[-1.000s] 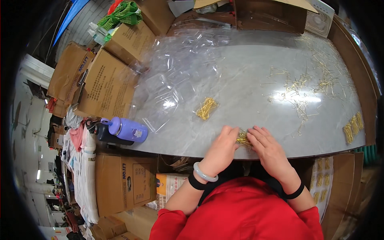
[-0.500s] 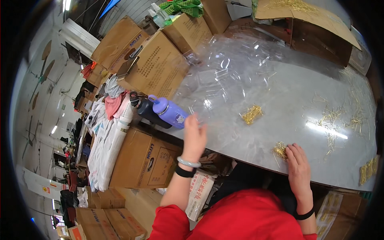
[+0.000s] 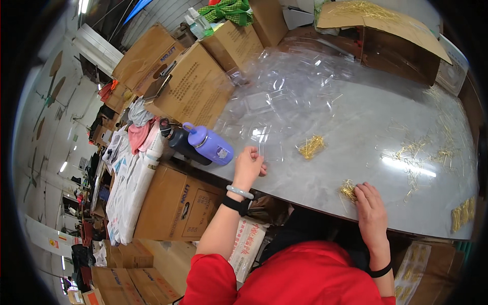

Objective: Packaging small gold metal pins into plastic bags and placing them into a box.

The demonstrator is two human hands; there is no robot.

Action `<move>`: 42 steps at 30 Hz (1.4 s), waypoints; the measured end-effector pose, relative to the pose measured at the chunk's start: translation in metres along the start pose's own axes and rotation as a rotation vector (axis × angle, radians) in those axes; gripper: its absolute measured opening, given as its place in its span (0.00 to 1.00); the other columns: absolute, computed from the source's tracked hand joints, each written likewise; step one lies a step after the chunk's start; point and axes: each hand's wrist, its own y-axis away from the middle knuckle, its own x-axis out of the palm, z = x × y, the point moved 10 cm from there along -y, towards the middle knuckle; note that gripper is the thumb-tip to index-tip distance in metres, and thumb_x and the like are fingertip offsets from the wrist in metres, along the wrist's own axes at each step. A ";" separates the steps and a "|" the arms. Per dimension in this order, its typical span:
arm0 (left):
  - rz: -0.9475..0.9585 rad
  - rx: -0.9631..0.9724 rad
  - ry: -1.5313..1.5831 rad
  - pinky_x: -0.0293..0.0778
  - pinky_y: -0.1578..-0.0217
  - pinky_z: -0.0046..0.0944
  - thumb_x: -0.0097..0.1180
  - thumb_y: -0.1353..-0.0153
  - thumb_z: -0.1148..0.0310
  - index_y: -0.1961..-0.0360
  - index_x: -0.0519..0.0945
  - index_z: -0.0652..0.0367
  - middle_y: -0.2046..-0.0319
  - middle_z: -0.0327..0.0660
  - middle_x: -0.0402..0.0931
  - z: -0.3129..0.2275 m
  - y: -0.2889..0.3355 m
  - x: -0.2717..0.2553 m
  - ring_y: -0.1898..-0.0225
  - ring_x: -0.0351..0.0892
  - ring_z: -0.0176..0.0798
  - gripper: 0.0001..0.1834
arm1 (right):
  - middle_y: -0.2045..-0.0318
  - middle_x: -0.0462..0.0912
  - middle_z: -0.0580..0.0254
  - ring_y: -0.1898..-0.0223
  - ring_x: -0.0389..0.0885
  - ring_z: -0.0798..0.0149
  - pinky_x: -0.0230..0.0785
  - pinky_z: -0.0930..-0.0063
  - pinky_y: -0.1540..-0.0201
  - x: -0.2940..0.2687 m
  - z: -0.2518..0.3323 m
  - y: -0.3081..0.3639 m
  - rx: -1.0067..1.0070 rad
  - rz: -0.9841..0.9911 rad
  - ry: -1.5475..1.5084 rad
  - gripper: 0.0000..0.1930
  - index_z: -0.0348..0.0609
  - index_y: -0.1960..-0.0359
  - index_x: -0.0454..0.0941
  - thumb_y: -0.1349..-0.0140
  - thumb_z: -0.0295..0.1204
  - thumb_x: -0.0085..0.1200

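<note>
"What is nearest?"

"The person's red shirt [image 3: 315, 274], with both forearms reaching over the near edge of a grey bench [image 3: 325, 175]. The right hand [image 3: 373, 206] lies close to that edge, its fingers side by side and loosely extended, not closed round anything. Their tips touch a small bundle of gold wire hooks [image 3: 348, 191], which rests on the bench just to their left."

"And the left hand [image 3: 249, 169]?"

"It is farther left, a pale bangle [image 3: 240, 192] and a black band [image 3: 235, 204] at its wrist. Its fingers are bent and narrow, right by a clear plastic box [image 3: 273, 148]. Whether they grip its edge, one cannot tell."

"What stands near there?"

"A purple bottle [image 3: 213, 146], just left of the hand, with a dark bottle [image 3: 185, 147] beside it. Another gold bundle [image 3: 311, 147] lies farther in on the bench, between the hands from side to side."

"Beyond that?"

"Loose gold hooks [image 3: 414, 148] are scattered over the right part. A heap of clear plastic boxes [image 3: 292, 76] spreads across the left and back, near a printed cardboard carton [image 3: 195, 91]. At the far right sits an open cardboard box [image 3: 399, 58], with gold wire pieces [image 3: 368, 9] on its flap."
</note>
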 end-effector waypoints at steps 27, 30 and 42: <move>0.784 -0.423 1.177 0.66 0.32 0.61 0.42 0.23 0.68 0.60 0.74 0.64 0.41 0.62 0.73 -0.050 0.163 0.186 0.34 0.70 0.62 0.12 | 0.50 0.80 0.58 0.48 0.76 0.53 0.69 0.59 0.45 0.002 -0.002 -0.007 0.101 -0.049 0.086 0.19 0.41 0.48 0.79 0.43 0.22 0.61; 0.824 -0.462 1.158 0.67 0.33 0.61 0.42 0.23 0.68 0.61 0.72 0.63 0.40 0.62 0.72 -0.057 0.160 0.196 0.35 0.71 0.61 0.11 | 0.50 0.80 0.60 0.48 0.75 0.54 0.67 0.59 0.44 0.002 -0.004 -0.006 0.101 -0.047 0.097 0.20 0.41 0.47 0.79 0.43 0.24 0.62; 0.729 -0.160 0.628 0.84 0.54 0.44 0.52 0.30 0.78 0.60 0.64 0.60 0.53 0.58 0.79 0.015 0.175 0.123 0.54 0.86 0.49 0.08 | 0.50 0.79 0.62 0.48 0.75 0.54 0.67 0.59 0.45 0.011 0.002 -0.006 0.089 0.016 0.102 0.23 0.43 0.47 0.78 0.47 0.25 0.65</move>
